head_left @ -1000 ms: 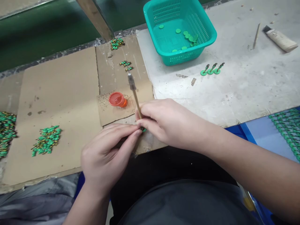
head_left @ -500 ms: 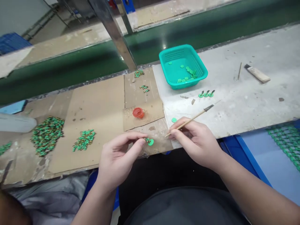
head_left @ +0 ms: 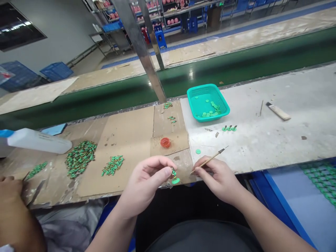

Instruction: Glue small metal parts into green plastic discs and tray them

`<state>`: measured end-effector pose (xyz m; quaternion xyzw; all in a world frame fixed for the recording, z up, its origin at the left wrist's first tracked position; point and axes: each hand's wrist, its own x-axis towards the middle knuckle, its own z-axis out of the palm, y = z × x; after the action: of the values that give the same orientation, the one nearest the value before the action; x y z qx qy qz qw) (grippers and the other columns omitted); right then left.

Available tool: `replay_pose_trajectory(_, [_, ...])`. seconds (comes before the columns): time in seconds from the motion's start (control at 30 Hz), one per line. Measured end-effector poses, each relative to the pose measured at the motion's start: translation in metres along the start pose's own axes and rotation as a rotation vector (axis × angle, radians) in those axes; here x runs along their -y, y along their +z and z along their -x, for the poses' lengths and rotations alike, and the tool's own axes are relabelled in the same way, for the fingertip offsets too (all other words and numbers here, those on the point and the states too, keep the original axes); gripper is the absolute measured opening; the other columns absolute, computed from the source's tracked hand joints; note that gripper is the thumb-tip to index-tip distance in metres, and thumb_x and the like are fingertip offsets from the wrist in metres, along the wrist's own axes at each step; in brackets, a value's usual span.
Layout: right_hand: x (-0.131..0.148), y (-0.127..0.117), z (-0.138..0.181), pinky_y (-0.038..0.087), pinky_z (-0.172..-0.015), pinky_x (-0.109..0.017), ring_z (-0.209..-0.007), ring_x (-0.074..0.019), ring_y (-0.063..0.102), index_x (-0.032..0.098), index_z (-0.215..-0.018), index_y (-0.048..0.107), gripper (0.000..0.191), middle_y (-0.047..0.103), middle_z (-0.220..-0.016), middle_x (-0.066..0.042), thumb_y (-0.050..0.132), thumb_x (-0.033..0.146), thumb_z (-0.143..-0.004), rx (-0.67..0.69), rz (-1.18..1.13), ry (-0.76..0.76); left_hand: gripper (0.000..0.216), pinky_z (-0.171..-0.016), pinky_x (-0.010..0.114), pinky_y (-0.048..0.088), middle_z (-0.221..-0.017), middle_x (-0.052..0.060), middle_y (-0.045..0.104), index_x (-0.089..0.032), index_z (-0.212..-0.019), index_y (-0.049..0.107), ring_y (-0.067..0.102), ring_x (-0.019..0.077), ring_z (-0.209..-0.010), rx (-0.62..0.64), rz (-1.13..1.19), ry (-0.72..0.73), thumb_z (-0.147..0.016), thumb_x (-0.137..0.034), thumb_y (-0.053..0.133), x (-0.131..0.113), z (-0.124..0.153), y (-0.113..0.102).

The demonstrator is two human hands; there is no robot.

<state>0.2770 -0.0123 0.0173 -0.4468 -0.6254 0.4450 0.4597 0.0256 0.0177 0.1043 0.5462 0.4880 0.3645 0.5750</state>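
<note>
A small green figure on a round disc base [head_left: 174, 177] is pinched between the thumb and forefinger of the left hand [head_left: 144, 185], held just above a cardboard sheet [head_left: 126, 140]. A thin wooden-handled brush [head_left: 210, 160] is gripped by the fingers of the right hand [head_left: 219, 176] (its dark tip is turned away from the person). A loose green disc [head_left: 198, 151] is seen just beyond the right hand, and an orange cup [head_left: 165, 142] is placed on the cardboard.
</note>
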Motion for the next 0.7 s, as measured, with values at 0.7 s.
replay_pose_trajectory(0.7, [0.017, -0.063, 0.077, 0.066, -0.083, -0.031, -0.087, -0.0212, 0.082, 0.023, -0.102, 0.076, 0.016, 0.084, -0.097, -0.006, 0.064, 0.023, -0.112, -0.289, 0.08, 0.014, 0.035, -0.112, 0.052, 0.066, -0.134, 0.01, 0.079, -0.02, -0.128, 0.078, 0.077, 0.0268, -0.123, 0.012, -0.597, 0.247, -0.112, -0.051, 0.078, 0.014, -0.172, 0.14])
